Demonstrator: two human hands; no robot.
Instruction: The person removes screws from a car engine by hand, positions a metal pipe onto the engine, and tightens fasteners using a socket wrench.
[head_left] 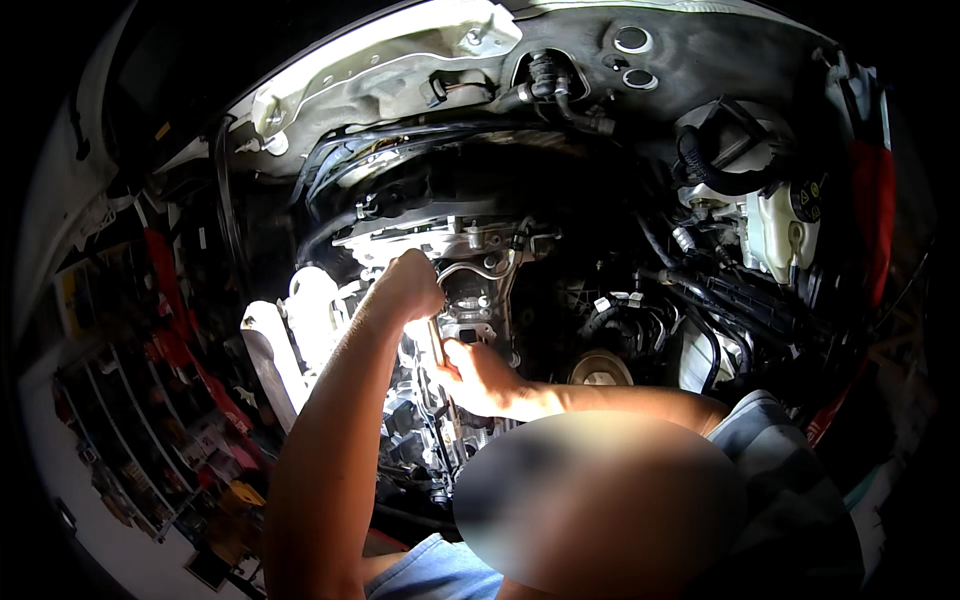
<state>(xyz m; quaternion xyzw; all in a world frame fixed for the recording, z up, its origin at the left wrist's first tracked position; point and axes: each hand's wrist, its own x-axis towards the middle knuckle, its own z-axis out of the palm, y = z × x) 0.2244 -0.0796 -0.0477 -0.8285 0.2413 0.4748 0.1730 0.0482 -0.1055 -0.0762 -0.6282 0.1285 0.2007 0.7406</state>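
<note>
Setting: an open engine bay [560, 150] lay under harsh light, shelves at the far left
Left hand [410, 285]: was closed in a fist over the top of a slim metal tool [436, 345]
Right hand [480, 378]: pinched the tool's lower part, beside the engine block [470, 290]
Risk: the tool could slip off; glare hid its seat
Hidden: tool tip; blurred patch at near centre

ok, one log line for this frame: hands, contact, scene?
left hand: fisted on engine top | right hand: gripping slim metal tool | scene: open engine bay, coolant reservoir at right
</note>
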